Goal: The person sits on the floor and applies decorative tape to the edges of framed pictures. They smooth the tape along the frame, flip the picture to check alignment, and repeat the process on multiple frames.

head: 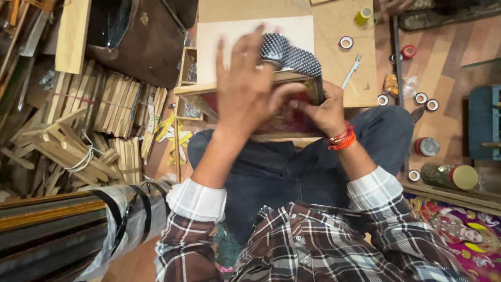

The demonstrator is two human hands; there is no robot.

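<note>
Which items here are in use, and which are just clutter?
In use:
- wooden frame
- patterned cloth
- left hand, flat on frame
- right hand, gripping frame edge

Lying about:
- tape rolls
- wood strips
- lidded jar
- white-handled tool

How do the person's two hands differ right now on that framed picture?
The left hand is spread open, fingers up, lying flat over the framed picture; the right hand curls around its right edge in a grip. The right wrist wears red threads; the left wrist is bare. Both touch the frame, and both sleeves are checked.
</note>
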